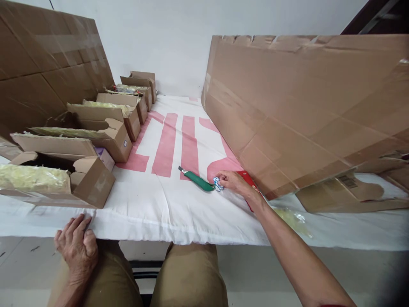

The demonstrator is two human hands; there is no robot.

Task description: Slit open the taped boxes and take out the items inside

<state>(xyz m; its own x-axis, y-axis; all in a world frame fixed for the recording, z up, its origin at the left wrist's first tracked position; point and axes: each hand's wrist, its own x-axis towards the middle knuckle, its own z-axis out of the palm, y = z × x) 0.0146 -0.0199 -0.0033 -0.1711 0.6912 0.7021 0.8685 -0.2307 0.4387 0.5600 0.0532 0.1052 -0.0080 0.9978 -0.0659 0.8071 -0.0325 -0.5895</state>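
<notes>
My right hand [232,181] is closed in a pinch on a small white-and-blue patterned piece [218,183], whose exact kind I cannot make out. Touching or very close to that piece is the handle end of a green utility knife [197,180], lying on the white cloth with its dark tip pointing up and left. Under my right wrist lies a red flat item [250,187] with pale lettering, partly covered by the wrist. My left hand [76,243] rests against the table's front edge, fingers loosely bent and a little apart, with nothing visible in them.
Open cardboard boxes [96,179] line the left side, several holding yellowish wrapped material [35,178]. Large cardboard panels stand at the left [51,51] and right [303,106]. A clear bag with yellow content [293,219] and a cut carton [335,192] lie at the right.
</notes>
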